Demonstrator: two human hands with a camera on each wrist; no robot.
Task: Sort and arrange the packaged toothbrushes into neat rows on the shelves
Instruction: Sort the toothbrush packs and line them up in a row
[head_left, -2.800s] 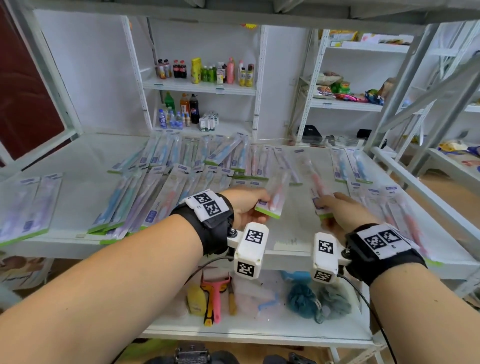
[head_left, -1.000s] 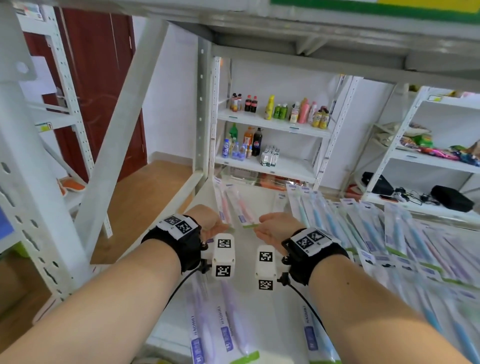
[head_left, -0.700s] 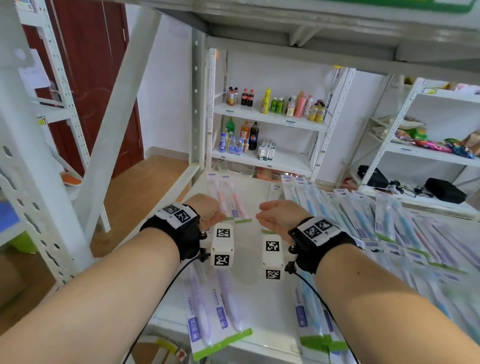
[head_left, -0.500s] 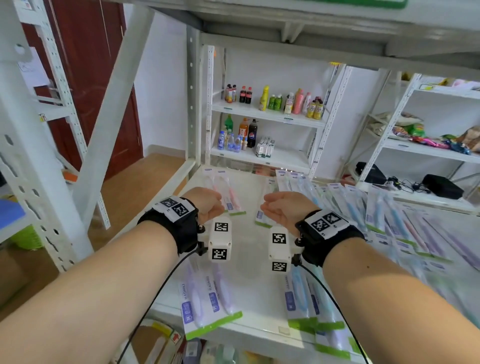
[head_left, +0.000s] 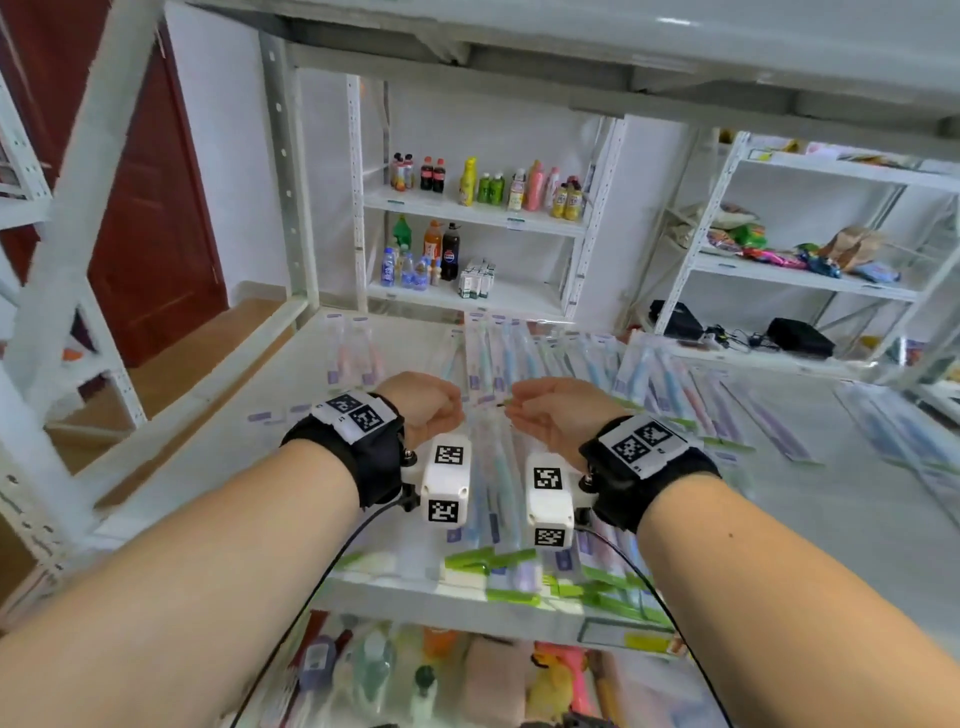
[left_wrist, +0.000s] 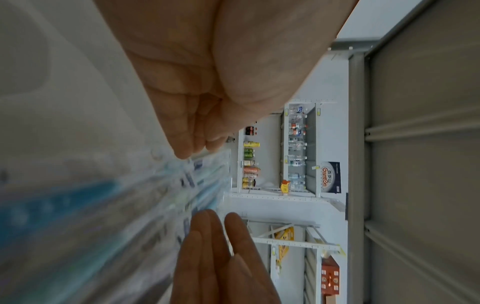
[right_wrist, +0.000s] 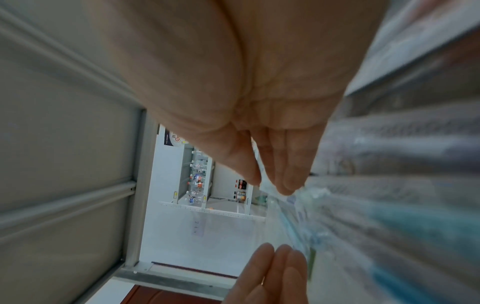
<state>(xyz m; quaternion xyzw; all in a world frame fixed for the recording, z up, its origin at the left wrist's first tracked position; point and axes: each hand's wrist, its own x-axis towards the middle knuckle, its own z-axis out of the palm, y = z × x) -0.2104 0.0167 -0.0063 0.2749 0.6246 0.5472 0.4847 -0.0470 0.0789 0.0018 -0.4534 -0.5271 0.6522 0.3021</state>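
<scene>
**Hands poised over the toothbrush shelf**

Both the left hand (head_left: 427, 405) and right hand (head_left: 551, 413) hover loosely curled, apparently empty, just above the packaged toothbrushes (head_left: 498, 488) fanned across the shelf (head_left: 270, 415), likely picking the next pack to straighten.

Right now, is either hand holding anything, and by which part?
Nothing is gripped. The left hand and right hand flank the toothbrush packs lying on the shelf, fingertips touching the packs' side edges.

A shop: white metal shelving (head_left: 470, 213) stocked with drink bottles (head_left: 519, 188)
</scene>
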